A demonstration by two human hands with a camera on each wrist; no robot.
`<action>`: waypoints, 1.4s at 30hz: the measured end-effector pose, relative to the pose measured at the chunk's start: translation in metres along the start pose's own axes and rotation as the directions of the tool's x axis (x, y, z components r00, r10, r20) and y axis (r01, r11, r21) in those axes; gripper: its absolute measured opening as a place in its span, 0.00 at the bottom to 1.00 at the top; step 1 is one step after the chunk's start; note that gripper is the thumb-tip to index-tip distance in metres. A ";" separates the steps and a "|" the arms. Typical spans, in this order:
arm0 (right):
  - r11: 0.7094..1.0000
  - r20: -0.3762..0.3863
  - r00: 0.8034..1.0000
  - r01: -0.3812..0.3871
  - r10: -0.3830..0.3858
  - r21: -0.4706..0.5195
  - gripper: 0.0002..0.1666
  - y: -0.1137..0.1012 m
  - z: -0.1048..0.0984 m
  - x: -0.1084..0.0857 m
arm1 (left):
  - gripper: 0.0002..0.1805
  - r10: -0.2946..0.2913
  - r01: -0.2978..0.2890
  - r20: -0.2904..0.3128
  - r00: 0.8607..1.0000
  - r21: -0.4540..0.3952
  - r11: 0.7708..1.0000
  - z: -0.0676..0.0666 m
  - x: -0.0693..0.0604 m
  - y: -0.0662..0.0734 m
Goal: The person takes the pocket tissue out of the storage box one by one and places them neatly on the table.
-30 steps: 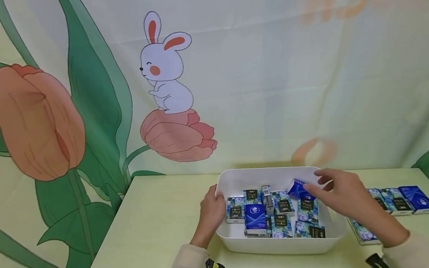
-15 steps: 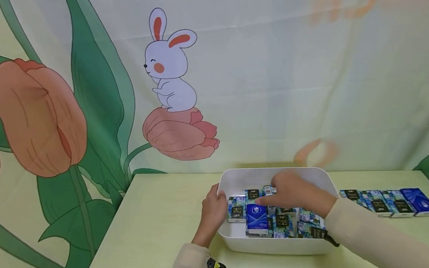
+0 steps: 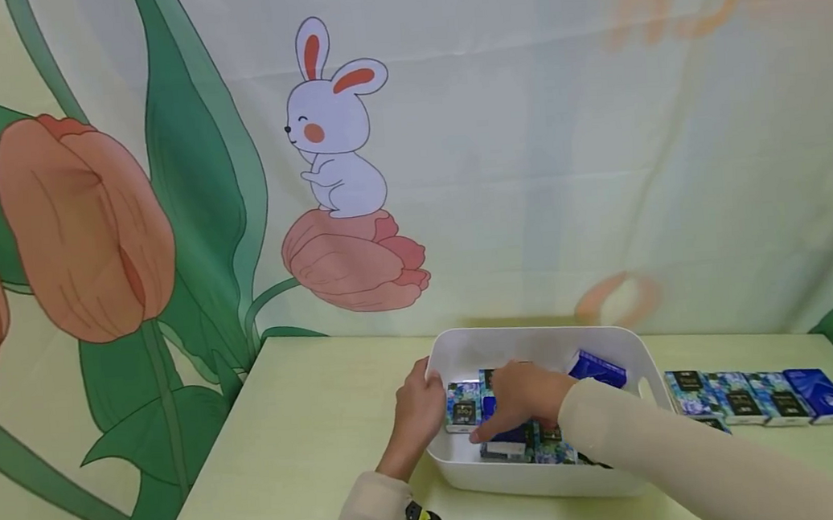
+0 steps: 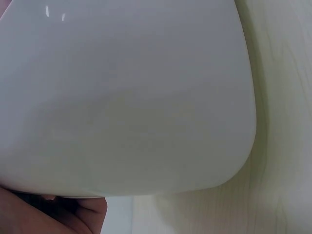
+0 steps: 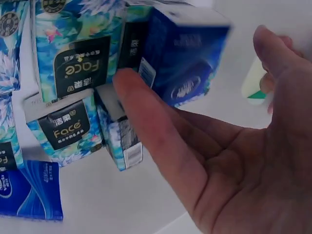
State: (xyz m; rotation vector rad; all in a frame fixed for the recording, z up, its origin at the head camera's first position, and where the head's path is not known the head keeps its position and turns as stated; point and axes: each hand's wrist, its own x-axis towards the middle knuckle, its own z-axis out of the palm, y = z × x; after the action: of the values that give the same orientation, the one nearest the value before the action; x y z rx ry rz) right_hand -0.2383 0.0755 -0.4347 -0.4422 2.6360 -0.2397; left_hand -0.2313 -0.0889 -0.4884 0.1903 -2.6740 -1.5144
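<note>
Left hand (image 3: pixel 418 409): fingers wrapped on the end wall of the white bin (image 3: pixel 548 476), thumb over the rim. Bin is smooth, glossy, looks like plastic, round-cornered; in the right wrist view the left fingertips show at a slot in its wall.

Right hand (image 3: pixel 524 401): down inside the bin, thumb and forefinger spread wide. Dark blue pack (image 5: pixel 190 63) sits between them: boxy, shiny printed face, pale end, tilted in the right wrist view, resting on a floral pack. Visible gap on the thumb side; forefinger overlaps its near edge, can't tell if touching. The other right fingers are mostly hidden.

Just beside the forefinger tip: floral packs (image 5: pixel 80 53), blue-green print, black label panels, crisp box edges. One narrow pack (image 5: pixel 119 131) stands on edge by that finger, barcode showing. Further from the fingers, behind the right wrist, a second blue pack (image 3: pixel 598 368) leans near the bin's far corner.

Well right of the right fingers, outside the bin: a row of floral packs (image 3: pixel 734 399) lying flat side by side, blue end pack (image 3: pixel 821 394) last, all on the pale wood-grain table (image 3: pixel 312 428). Matte cream sleeve (image 3: pixel 375 500) behind the left hand.
</note>
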 end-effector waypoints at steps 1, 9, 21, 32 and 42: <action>1.000 -0.002 1.000 -0.004 0.004 -0.009 0.42 -0.001 0.001 0.000 | 0.23 0.000 0.000 0.001 1.000 0.002 1.000 0.001 0.000 0.000; 0.995 -0.023 1.000 -0.009 0.007 -0.094 0.29 0.000 0.009 0.009 | 0.22 0.013 -0.013 0.002 1.000 0.001 1.000 0.003 0.000 0.001; 0.992 -0.219 0.974 0.085 -0.063 0.091 0.23 0.034 -0.036 -0.035 | 0.22 0.009 -0.009 -0.022 1.000 0.027 1.000 -0.002 -0.001 -0.003; 0.963 -0.380 0.919 -0.001 0.108 0.269 0.40 0.134 -0.029 -0.109 | 0.23 -0.014 0.014 -0.017 1.000 0.023 1.000 -0.003 0.000 -0.005; 0.879 -0.362 0.805 -0.396 0.471 0.264 0.58 0.256 0.036 -0.152 | 0.23 -0.010 0.011 -0.015 1.000 0.018 1.000 -0.002 -0.001 -0.003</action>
State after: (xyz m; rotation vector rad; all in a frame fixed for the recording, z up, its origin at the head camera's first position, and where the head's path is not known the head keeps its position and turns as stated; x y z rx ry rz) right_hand -0.1619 0.3635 -0.4663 0.3239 2.9992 -0.4543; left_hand -0.2297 -0.0922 -0.4897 0.2158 -2.6808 -1.4859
